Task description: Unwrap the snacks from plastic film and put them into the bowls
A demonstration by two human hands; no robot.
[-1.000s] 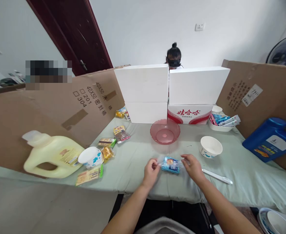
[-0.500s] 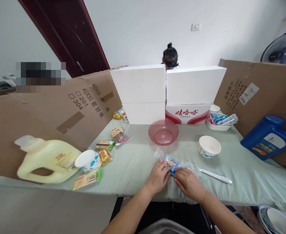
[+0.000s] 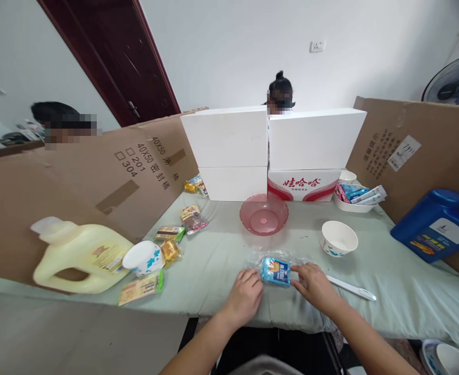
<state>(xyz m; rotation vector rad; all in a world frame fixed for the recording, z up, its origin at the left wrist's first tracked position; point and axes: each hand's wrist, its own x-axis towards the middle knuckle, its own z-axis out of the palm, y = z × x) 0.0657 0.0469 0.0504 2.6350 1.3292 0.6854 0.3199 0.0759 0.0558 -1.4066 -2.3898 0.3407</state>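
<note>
A small blue snack packet (image 3: 275, 271) inside a clear plastic bag lies on the pale green tablecloth (image 3: 221, 250) near the front edge. My left hand (image 3: 245, 297) rests on the cloth just left of the packet, fingers curled and touching the bag's edge. My right hand (image 3: 314, 287) is on the packet's right side, its fingertips pinching the plastic there. A pink plastic bowl (image 3: 264, 214) sits behind the packet.
A white paper bowl (image 3: 338, 238) and a white stick-like tool (image 3: 352, 288) lie right. A yellow jug (image 3: 81, 256), a blue-patterned cup (image 3: 143, 257) and several snack packets (image 3: 170, 237) lie left. A blue jug (image 3: 436, 225), white boxes (image 3: 276, 140) and cardboard walls (image 3: 88, 182) surround. A person sits behind the boxes.
A second ago the hands held the bag stretched above the cloth. They then came together over it, and now they have moved apart with the packet lying flat on the cloth.
</note>
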